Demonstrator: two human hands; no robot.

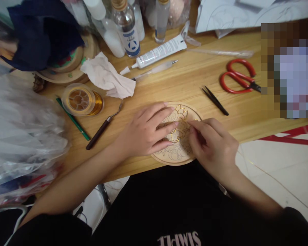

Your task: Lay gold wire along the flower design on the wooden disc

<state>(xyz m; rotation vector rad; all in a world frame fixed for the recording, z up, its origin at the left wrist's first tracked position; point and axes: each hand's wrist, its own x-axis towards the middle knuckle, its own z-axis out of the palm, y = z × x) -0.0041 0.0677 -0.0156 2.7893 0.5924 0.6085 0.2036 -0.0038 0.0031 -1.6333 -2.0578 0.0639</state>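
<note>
- One disc, round, no long axis, lies beneath the left hand, its right part at the right hand's fingertips; both hands meet it.
- Left hand: fingers spread flat, grasping nothing.
- Right hand: thumb and forefinger pinched, apparently on gold wire.
- Beyond right hand: one tweezers, one scissors.
- Left of left hand: one spool, one pencil, one spatula.

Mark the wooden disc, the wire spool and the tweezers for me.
Wooden disc (179, 154): head view, drawn face near the person's lap.
Wire spool (78, 101): head view, hub of its clear end.
Tweezers (219, 104): head view, black body.
</note>
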